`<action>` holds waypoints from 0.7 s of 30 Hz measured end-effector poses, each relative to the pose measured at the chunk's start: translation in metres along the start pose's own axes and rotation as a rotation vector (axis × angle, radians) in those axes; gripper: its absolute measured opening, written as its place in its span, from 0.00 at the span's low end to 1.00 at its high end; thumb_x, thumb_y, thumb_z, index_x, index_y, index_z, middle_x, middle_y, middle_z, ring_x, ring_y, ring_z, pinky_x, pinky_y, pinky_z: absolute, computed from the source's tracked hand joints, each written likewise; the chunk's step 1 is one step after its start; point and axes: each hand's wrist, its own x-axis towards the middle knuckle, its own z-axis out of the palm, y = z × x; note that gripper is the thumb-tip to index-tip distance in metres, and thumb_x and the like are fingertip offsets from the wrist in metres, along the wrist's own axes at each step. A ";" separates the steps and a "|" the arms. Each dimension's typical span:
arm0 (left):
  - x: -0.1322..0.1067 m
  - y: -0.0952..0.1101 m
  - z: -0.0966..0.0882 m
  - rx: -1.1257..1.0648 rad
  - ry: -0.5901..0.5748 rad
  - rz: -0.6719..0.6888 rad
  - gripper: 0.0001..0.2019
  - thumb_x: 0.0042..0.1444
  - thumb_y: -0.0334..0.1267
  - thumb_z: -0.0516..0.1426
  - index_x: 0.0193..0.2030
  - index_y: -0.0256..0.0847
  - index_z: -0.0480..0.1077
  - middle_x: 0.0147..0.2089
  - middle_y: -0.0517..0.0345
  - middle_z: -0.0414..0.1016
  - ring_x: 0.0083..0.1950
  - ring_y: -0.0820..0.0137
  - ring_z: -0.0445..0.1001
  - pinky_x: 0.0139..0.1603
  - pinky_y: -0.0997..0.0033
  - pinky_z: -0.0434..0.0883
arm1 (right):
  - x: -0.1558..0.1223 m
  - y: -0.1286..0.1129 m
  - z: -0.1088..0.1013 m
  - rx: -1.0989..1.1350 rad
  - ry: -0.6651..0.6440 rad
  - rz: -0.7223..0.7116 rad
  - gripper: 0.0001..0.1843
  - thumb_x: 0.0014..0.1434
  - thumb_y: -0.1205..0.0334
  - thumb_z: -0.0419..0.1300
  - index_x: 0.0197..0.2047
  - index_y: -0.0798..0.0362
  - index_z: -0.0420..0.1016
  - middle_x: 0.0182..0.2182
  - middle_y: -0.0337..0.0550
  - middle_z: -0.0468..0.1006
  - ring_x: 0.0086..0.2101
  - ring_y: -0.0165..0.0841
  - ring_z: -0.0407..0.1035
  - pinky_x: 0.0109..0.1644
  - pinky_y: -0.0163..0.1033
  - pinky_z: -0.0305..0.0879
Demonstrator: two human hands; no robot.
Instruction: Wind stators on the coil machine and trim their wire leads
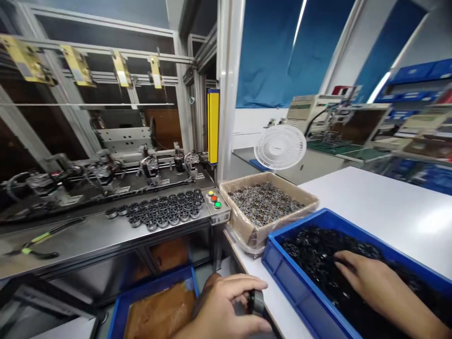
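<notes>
My left hand point(233, 306), low in the middle of the head view, is closed round a short, dark cylindrical part point(257, 302) with a grey metallic band. Thumb and fingers grip it from either side. My right hand point(363, 278) reaches into a blue plastic bin point(300, 292) of black round plastic parts point(314, 249). Its thumb and index finger are pinched together among those parts; what lies between the fingertips blends into the dark heap. To the left of the bin stands a cardboard box point(243, 230) of grey ring-shaped metal parts point(264, 202).
Rows of dark round parts point(165, 209) stand on the machine's metal ledge point(102, 240), near green-handled pliers point(42, 238) and a button box point(221, 217). Machine fixtures point(150, 167) line up behind. A white fan point(280, 147) stands beyond the box. Below is another blue bin point(118, 306).
</notes>
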 end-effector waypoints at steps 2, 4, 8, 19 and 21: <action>0.000 -0.001 0.003 -0.123 -0.017 -0.029 0.28 0.36 0.39 0.72 0.49 0.40 0.78 0.47 0.43 0.79 0.35 0.68 0.77 0.37 0.71 0.73 | -0.008 -0.035 -0.011 0.094 0.173 -0.139 0.12 0.59 0.57 0.54 0.36 0.52 0.77 0.36 0.52 0.81 0.35 0.45 0.78 0.40 0.47 0.74; -0.002 -0.002 0.008 -0.213 -0.051 -0.057 0.31 0.35 0.40 0.73 0.51 0.40 0.76 0.47 0.44 0.81 0.33 0.69 0.79 0.37 0.70 0.75 | -0.023 -0.079 -0.027 0.247 0.189 -0.265 0.08 0.60 0.60 0.57 0.41 0.50 0.75 0.39 0.48 0.79 0.38 0.39 0.77 0.41 0.39 0.74; -0.010 0.001 0.020 -0.395 -0.132 -0.111 0.30 0.32 0.31 0.74 0.48 0.41 0.78 0.46 0.48 0.83 0.40 0.66 0.81 0.43 0.71 0.76 | -0.053 -0.148 -0.044 0.569 0.086 -0.373 0.13 0.59 0.74 0.57 0.44 0.49 0.71 0.36 0.41 0.78 0.37 0.30 0.75 0.42 0.30 0.72; -0.009 0.000 0.036 -0.475 -0.171 0.060 0.31 0.37 0.19 0.69 0.49 0.49 0.78 0.44 0.57 0.84 0.45 0.68 0.82 0.46 0.81 0.74 | -0.066 -0.155 -0.032 0.690 0.074 -0.442 0.17 0.56 0.80 0.56 0.47 0.55 0.71 0.36 0.48 0.74 0.37 0.35 0.68 0.39 0.42 0.71; -0.008 0.000 0.034 -0.439 -0.150 0.094 0.32 0.37 0.18 0.69 0.49 0.50 0.77 0.45 0.58 0.84 0.45 0.68 0.82 0.45 0.82 0.74 | -0.065 -0.156 -0.032 0.675 0.055 -0.485 0.20 0.54 0.79 0.57 0.50 0.56 0.69 0.38 0.51 0.75 0.39 0.37 0.69 0.40 0.44 0.72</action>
